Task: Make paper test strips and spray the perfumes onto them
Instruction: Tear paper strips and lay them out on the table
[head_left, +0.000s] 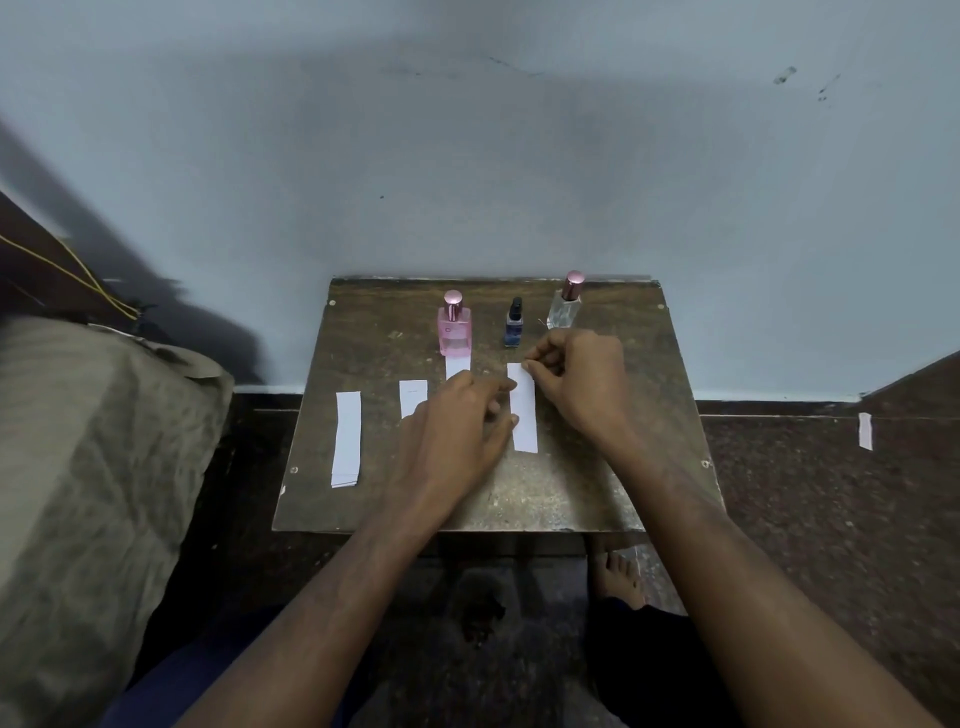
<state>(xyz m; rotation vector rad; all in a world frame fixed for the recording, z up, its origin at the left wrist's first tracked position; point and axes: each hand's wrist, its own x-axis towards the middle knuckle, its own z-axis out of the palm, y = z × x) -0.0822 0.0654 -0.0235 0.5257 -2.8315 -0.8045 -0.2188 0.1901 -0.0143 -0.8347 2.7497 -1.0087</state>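
Three perfume bottles stand at the back of a small wooden table (571, 493): a pink bottle (455, 330), a small blue bottle (514, 325) and a clear bottle (565, 306) with a pink cap. White paper strips lie in front of them. One strip (347, 439) lies far left, a second strip (412, 396) is half hidden by my left hand, and a third strip (457, 365) sits below the pink bottle. My right hand (582, 382) pinches the top end of the fourth strip (524, 415). My left hand (462, 431) rests with its fingertips on that strip's left edge.
A grey wall rises right behind the table. A bed or cushion with an olive cover (88, 467) fills the left side. One loose paper strip (865, 430) lies on the dark floor at the right. My bare foot (618, 577) shows under the table's front edge.
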